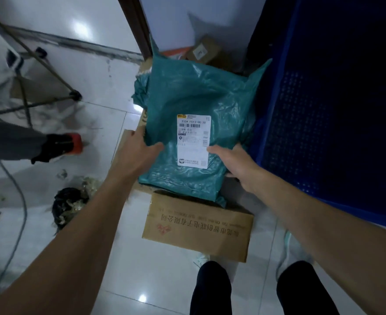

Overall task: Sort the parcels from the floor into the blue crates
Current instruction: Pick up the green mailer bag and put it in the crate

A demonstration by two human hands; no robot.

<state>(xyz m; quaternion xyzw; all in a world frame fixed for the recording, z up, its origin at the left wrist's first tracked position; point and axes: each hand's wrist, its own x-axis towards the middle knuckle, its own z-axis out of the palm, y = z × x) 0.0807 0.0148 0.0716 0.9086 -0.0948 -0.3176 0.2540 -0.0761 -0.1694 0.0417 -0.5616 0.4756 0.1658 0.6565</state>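
A teal plastic mailer parcel [198, 105] with a white shipping label faces up in the middle of the view. My left hand [139, 153] grips its near left edge, thumb on top. My right hand [235, 164] grips its near right edge, thumb beside the label. The parcel hangs over a brown cardboard box [198, 226] with red print that lies on the tiled floor. A blue crate [276, 123] stands just right of the parcel, its inside dark.
More cardboard parcels [203, 51] lie behind the mailer by a dark door frame. Another person's leg and red-and-black shoe [60, 146] are at the left, beside a metal stand [51, 71]. A black rubbish heap [69, 208] and a cable lie lower left. My legs are at the bottom.
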